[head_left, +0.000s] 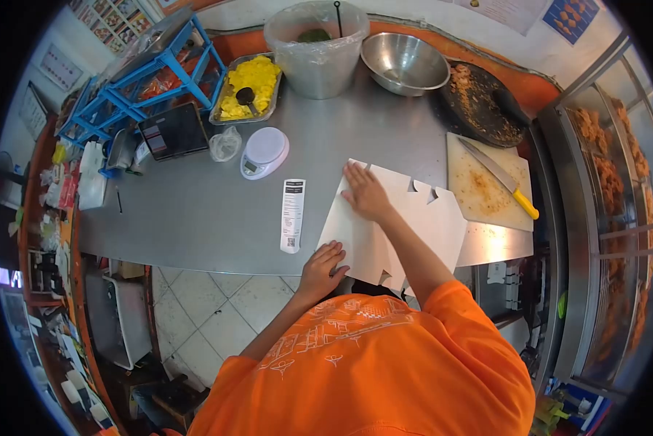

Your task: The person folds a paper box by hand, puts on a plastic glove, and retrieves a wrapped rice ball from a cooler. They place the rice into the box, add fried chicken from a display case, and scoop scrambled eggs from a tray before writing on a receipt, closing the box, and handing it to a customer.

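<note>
A white cardboard sheet (421, 225) with cut notches lies on the steel table (195, 211), its near edge reaching past the table's front edge. My right hand (366, 192) rests on the sheet's upper left part, palm down with the fingers stretched out. At the sheet's lower left corner is my left hand (324, 270), fingers extended against the card. Just left of the sheet lies a printed receipt (292, 216). Behind the receipt stands a white kitchen scale (265, 151).
A cutting board (486, 196) with a yellow-handled knife (519, 198) is at the right. Along the back stand a tray of yellow food (256, 80), a lined bucket (317, 65), a metal bowl (405, 62) and a dark stone dish (479, 109). A tablet (174, 133) leans at the left.
</note>
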`<act>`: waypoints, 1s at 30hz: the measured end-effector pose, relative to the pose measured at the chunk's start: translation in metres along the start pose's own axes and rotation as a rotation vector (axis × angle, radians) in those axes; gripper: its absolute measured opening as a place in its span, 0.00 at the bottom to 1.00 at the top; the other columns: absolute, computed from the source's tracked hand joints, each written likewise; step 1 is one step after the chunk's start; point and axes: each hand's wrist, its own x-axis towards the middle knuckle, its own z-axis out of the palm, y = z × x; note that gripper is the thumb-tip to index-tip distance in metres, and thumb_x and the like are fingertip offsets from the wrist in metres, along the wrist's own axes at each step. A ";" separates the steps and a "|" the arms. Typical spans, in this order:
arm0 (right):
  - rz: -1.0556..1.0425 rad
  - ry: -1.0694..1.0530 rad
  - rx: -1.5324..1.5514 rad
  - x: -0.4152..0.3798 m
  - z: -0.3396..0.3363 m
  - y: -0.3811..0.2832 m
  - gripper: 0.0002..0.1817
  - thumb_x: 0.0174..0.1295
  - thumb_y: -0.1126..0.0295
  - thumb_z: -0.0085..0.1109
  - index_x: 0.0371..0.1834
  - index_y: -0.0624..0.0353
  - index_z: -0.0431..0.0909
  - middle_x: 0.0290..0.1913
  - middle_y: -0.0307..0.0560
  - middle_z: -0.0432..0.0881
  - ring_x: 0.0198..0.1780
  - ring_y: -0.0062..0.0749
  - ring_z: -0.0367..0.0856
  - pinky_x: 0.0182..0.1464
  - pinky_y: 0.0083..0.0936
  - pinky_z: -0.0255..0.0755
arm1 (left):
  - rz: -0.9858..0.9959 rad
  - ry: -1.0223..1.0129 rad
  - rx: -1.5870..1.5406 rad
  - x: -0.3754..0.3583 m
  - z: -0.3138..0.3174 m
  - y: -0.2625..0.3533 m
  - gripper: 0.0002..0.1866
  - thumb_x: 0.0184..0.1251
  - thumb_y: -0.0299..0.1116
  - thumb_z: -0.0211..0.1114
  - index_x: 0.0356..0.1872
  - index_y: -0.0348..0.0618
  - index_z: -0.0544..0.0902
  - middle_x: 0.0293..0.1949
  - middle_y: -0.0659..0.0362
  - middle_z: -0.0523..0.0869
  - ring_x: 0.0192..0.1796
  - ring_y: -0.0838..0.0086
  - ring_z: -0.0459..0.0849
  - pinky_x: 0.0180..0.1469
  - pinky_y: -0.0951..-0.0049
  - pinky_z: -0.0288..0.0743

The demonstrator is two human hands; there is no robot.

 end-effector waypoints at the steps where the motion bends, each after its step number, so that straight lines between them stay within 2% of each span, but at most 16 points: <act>1: -0.007 0.004 0.008 0.000 0.002 -0.002 0.34 0.63 0.57 0.51 0.68 0.67 0.60 0.69 0.58 0.62 0.72 0.45 0.57 0.72 0.40 0.48 | 0.009 0.001 0.013 0.000 0.001 -0.002 0.17 0.54 0.34 0.70 0.43 0.36 0.83 0.51 0.51 0.83 0.61 0.61 0.76 0.65 0.63 0.66; 3: -0.046 -0.044 -0.092 -0.009 0.005 -0.013 0.34 0.63 0.58 0.50 0.68 0.67 0.58 0.70 0.59 0.60 0.72 0.46 0.56 0.72 0.40 0.47 | 0.003 -0.002 0.027 0.001 0.000 -0.003 0.18 0.54 0.36 0.71 0.43 0.35 0.83 0.52 0.50 0.82 0.62 0.61 0.75 0.65 0.62 0.67; 5: -0.179 -0.394 0.010 -0.041 -0.009 -0.051 0.33 0.65 0.59 0.47 0.70 0.66 0.56 0.72 0.58 0.58 0.73 0.44 0.54 0.73 0.39 0.46 | -0.045 -0.034 -0.027 0.002 -0.001 -0.003 0.18 0.53 0.36 0.71 0.43 0.36 0.83 0.53 0.50 0.82 0.61 0.61 0.76 0.64 0.62 0.68; 7: -0.321 -0.352 0.108 -0.051 -0.007 -0.042 0.32 0.65 0.62 0.48 0.69 0.66 0.57 0.71 0.58 0.58 0.73 0.44 0.54 0.73 0.38 0.47 | -0.046 -0.051 -0.031 0.004 -0.002 -0.004 0.18 0.53 0.36 0.72 0.42 0.36 0.84 0.53 0.50 0.82 0.61 0.61 0.76 0.64 0.62 0.69; 9: -0.246 -0.249 0.164 -0.029 0.001 -0.015 0.30 0.65 0.65 0.48 0.69 0.66 0.58 0.71 0.57 0.59 0.73 0.44 0.55 0.73 0.37 0.47 | -0.014 0.001 -0.022 0.002 -0.001 -0.003 0.18 0.52 0.35 0.72 0.42 0.37 0.84 0.51 0.51 0.83 0.59 0.62 0.78 0.63 0.62 0.69; 11: -0.155 -0.119 0.019 0.005 -0.008 -0.005 0.28 0.63 0.68 0.50 0.66 0.66 0.62 0.69 0.55 0.63 0.71 0.43 0.59 0.72 0.36 0.52 | -0.015 0.021 -0.011 0.001 0.002 -0.002 0.17 0.53 0.36 0.71 0.42 0.38 0.85 0.51 0.52 0.83 0.59 0.63 0.78 0.63 0.63 0.69; 13: -0.131 -0.115 0.045 0.029 -0.005 0.009 0.26 0.58 0.69 0.56 0.61 0.64 0.69 0.67 0.54 0.67 0.68 0.42 0.65 0.67 0.35 0.61 | -0.014 0.031 0.003 0.001 -0.001 -0.002 0.16 0.54 0.36 0.70 0.42 0.38 0.85 0.51 0.53 0.84 0.59 0.65 0.78 0.64 0.64 0.69; 14: -0.131 -0.119 0.045 0.036 -0.009 0.014 0.26 0.58 0.69 0.56 0.61 0.64 0.69 0.67 0.54 0.67 0.68 0.42 0.65 0.67 0.35 0.61 | -0.016 0.031 0.002 0.002 -0.002 -0.001 0.17 0.53 0.36 0.71 0.42 0.39 0.85 0.50 0.53 0.84 0.59 0.65 0.78 0.64 0.65 0.69; 16: 0.037 -0.332 0.159 0.047 -0.028 0.010 0.22 0.50 0.71 0.60 0.51 0.62 0.76 0.63 0.51 0.72 0.62 0.42 0.72 0.60 0.35 0.70 | -0.024 0.032 -0.005 0.002 -0.001 0.000 0.17 0.53 0.36 0.71 0.42 0.39 0.85 0.50 0.54 0.84 0.59 0.66 0.79 0.64 0.65 0.69; 19: 0.007 -0.285 0.133 0.050 -0.024 0.009 0.21 0.45 0.69 0.63 0.45 0.61 0.78 0.61 0.48 0.73 0.56 0.43 0.76 0.55 0.36 0.74 | -0.022 0.035 -0.003 0.001 -0.002 -0.002 0.17 0.53 0.36 0.71 0.42 0.39 0.85 0.50 0.54 0.84 0.59 0.66 0.79 0.63 0.66 0.69; 23: -0.015 -0.182 0.110 0.042 -0.027 0.002 0.22 0.42 0.68 0.64 0.44 0.62 0.79 0.59 0.47 0.76 0.55 0.45 0.77 0.54 0.36 0.74 | -0.016 0.044 -0.010 0.002 0.000 -0.002 0.16 0.53 0.36 0.71 0.42 0.39 0.85 0.51 0.54 0.84 0.59 0.66 0.79 0.63 0.66 0.69; 25: 0.072 -0.366 0.150 0.050 -0.031 0.008 0.26 0.43 0.68 0.63 0.49 0.66 0.77 0.58 0.52 0.76 0.55 0.47 0.77 0.55 0.36 0.73 | -0.020 0.047 -0.011 0.002 -0.001 -0.002 0.16 0.53 0.36 0.71 0.42 0.39 0.85 0.51 0.54 0.84 0.59 0.66 0.78 0.63 0.66 0.69; 26: 0.070 -0.367 0.151 0.047 -0.029 0.005 0.26 0.43 0.68 0.63 0.49 0.66 0.77 0.58 0.52 0.76 0.55 0.47 0.77 0.55 0.36 0.73 | -0.029 0.039 -0.018 0.002 -0.002 -0.001 0.17 0.53 0.36 0.71 0.42 0.39 0.85 0.51 0.53 0.84 0.59 0.66 0.78 0.63 0.66 0.69; 28: -0.024 -0.223 0.127 0.039 -0.027 -0.001 0.25 0.44 0.70 0.62 0.49 0.66 0.76 0.59 0.56 0.74 0.57 0.48 0.74 0.56 0.37 0.71 | -0.037 0.033 -0.025 0.002 -0.002 -0.002 0.17 0.53 0.36 0.71 0.43 0.39 0.85 0.51 0.53 0.84 0.59 0.65 0.78 0.63 0.66 0.69; 29: -0.025 -0.224 0.125 0.043 -0.029 0.001 0.25 0.44 0.70 0.62 0.49 0.66 0.76 0.59 0.56 0.74 0.57 0.48 0.74 0.56 0.37 0.71 | -0.043 0.030 -0.034 0.002 -0.001 -0.003 0.17 0.52 0.36 0.71 0.43 0.39 0.85 0.51 0.53 0.83 0.59 0.64 0.78 0.63 0.66 0.69; 30: 0.058 -0.330 0.153 0.050 -0.035 0.001 0.24 0.47 0.72 0.60 0.51 0.66 0.76 0.60 0.57 0.73 0.59 0.48 0.72 0.58 0.37 0.70 | -0.048 0.026 -0.043 0.001 -0.001 -0.003 0.18 0.51 0.35 0.72 0.44 0.40 0.85 0.52 0.52 0.83 0.60 0.64 0.78 0.64 0.66 0.69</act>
